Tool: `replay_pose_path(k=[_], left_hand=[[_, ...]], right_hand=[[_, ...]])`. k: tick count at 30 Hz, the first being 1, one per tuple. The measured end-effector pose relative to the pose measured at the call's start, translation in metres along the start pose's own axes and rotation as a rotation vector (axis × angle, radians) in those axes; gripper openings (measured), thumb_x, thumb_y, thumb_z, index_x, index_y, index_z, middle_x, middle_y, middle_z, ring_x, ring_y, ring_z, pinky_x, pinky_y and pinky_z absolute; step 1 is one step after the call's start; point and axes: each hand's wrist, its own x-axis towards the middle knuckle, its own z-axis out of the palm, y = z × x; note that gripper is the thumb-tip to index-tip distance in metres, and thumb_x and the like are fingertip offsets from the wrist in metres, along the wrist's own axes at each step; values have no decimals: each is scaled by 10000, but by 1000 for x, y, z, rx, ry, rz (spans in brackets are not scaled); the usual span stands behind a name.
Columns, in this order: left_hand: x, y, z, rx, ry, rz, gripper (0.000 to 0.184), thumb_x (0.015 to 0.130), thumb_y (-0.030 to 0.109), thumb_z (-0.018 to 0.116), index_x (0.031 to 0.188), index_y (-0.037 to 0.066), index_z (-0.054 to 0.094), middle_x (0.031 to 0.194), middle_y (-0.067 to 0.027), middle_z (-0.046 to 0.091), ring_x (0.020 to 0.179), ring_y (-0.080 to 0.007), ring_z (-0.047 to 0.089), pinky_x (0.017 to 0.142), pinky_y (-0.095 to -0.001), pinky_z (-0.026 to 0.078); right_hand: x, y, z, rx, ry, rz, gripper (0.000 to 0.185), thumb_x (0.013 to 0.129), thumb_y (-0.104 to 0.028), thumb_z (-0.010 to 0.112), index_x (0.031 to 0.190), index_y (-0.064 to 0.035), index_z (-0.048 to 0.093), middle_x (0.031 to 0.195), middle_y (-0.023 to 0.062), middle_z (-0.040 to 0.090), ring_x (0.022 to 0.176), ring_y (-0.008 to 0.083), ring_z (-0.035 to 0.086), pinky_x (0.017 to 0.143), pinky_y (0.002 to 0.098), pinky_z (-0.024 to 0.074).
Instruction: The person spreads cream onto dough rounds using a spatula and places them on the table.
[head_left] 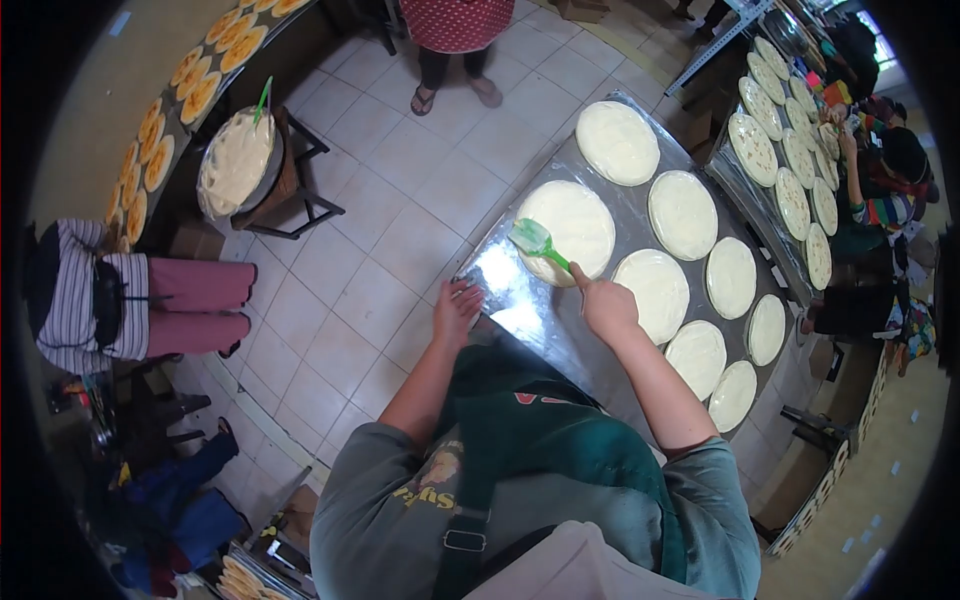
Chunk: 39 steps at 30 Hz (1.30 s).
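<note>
My right hand (pixel 608 302) is closed round the handle of a green spatula (pixel 535 241). The spatula's blade, smeared with cream, lies on the left part of a round cream-topped disc (pixel 580 222). My left hand (pixel 460 308) is at the left edge of the metal table (pixel 530 318), its fingers bent near the rim; whether they hold anything is too small to make out. Several more pale, cream-covered discs, such as one at the top (pixel 617 143) and one near my right hand (pixel 655 290), lie on the same table.
A large bowl of cream (pixel 236 165) with a green utensil stands on a stool (pixel 290 185) at the left. Orange-topped discs (pixel 200 97) line the upper left. Another table at the right holds topped discs (pixel 753 150). People stand left, ahead and right.
</note>
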Motion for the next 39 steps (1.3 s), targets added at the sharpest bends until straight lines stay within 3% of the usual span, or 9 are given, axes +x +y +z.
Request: replay_pose_path(k=[1,3,7,13,19,25,28,33,39], left_hand=[[-4,-5,14,-8,2,0,496,893,465,390,1087,14,457,1009,-167,583,891,-249,588,756,-313,465],[-8,-12,37,47,-26,46,548,905,501,327,1131,9,413,1142,-209,512,1040,-295,528,891,-367,416],[-13,-9,55,-9,32,66,562,910,490,321,1190,4,356,1221,-213,445,1109,-305,472,926,-371,391],[-19,-15,45,-65,108,82,527,913,459,341,1185,8,358,1185,-204,472,1072,-299,491,914,-379,399],[-22,-22,-3,-87,166,121,473,920,410,344,1177,13,364,1151,-193,498,1059,-296,496,911,-385,399],[-42,-23,-31,-18,203,128,470,925,399,328,1179,6,369,1180,-200,480,1070,-307,491,925,-383,390],[-53,-23,-46,35,207,105,483,926,409,316,1187,6,371,1190,-197,476,1072,-306,491,923,-378,392],[-54,-29,-108,83,291,52,461,920,431,326,1142,36,410,1090,-163,544,934,-267,563,804,-344,463],[-64,-29,-238,239,419,-174,511,896,522,322,1153,93,425,1094,-136,530,896,-264,559,722,-354,466]], right_hand=[[-9,1,6,-58,24,1,486,834,-144,424,1305,-261,395,747,162,609,691,285,617,606,390,492],[-25,7,4,-80,0,-22,523,811,-106,412,1308,-267,394,796,147,616,722,277,623,620,381,498],[-35,10,-10,-51,-39,14,559,781,-68,407,1291,-296,417,880,125,615,753,251,629,637,365,503],[-54,40,27,-107,10,18,527,780,-108,447,1258,-329,448,815,98,610,735,239,627,632,362,502],[-85,69,6,-24,44,98,415,808,-185,500,1182,-362,520,768,89,603,727,241,617,608,380,483],[-14,37,9,9,294,-47,420,832,-165,458,1209,-346,496,780,112,598,703,250,604,597,382,480],[27,24,5,-23,292,-54,467,837,-130,416,1259,-327,443,827,125,601,764,239,610,622,371,491],[48,58,-1,166,151,215,455,858,-150,365,1285,-300,415,1004,136,611,914,269,601,736,386,487],[-11,115,67,531,230,326,381,874,-249,413,1251,-247,463,1003,169,598,906,322,587,770,405,456]])
